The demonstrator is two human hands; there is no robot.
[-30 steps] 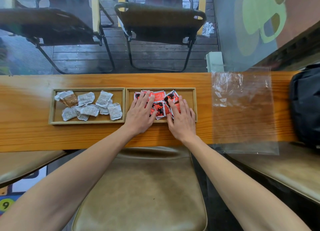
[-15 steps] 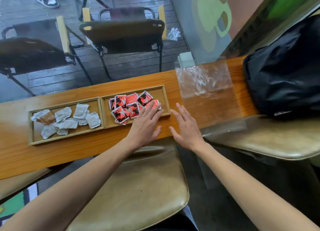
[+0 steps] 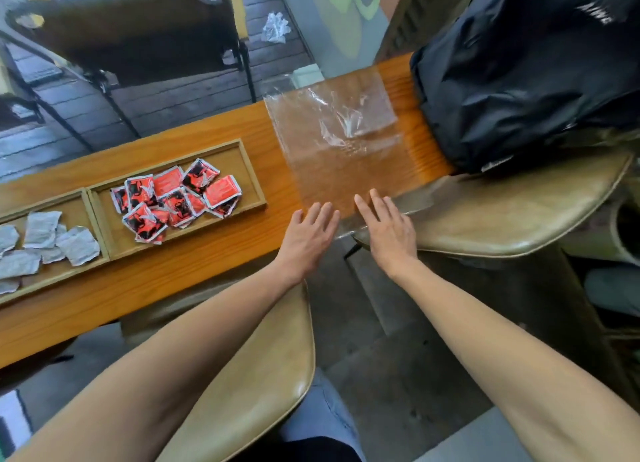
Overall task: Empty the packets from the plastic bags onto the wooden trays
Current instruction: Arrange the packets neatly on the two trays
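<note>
Both hands lie flat with fingers straight and loosely spread at the near edge of the wooden counter [image 3: 214,274], gripping nothing. The left hand [image 3: 306,234] rests at the counter's edge with its fingertips just at the near left corner of the clear plastic bag [image 3: 332,143]; the right hand [image 3: 389,227] sits beside it at 3 o'clock, its fingertips on the bag's near edge where the film overhangs the counter. The bag lies flat and see-through at 12 o'clock from the hands, with a smaller crumpled sheet of clear film on its far half. At 9 o'clock from the bag stands a wooden tray [image 3: 251,174] holding a heap of red packets [image 3: 173,198] — overlapping, some face up, some turned. Touching that tray's left side is a second wooden tray [image 3: 74,198] with white packets [image 3: 45,240], partly cut off by the frame. At 2 o'clock from the bag a black bag [image 3: 526,66] sits on the counter's right end. Tan cushioned seats [image 3: 502,215] stand below the counter's near side — one under each forearm.
</note>
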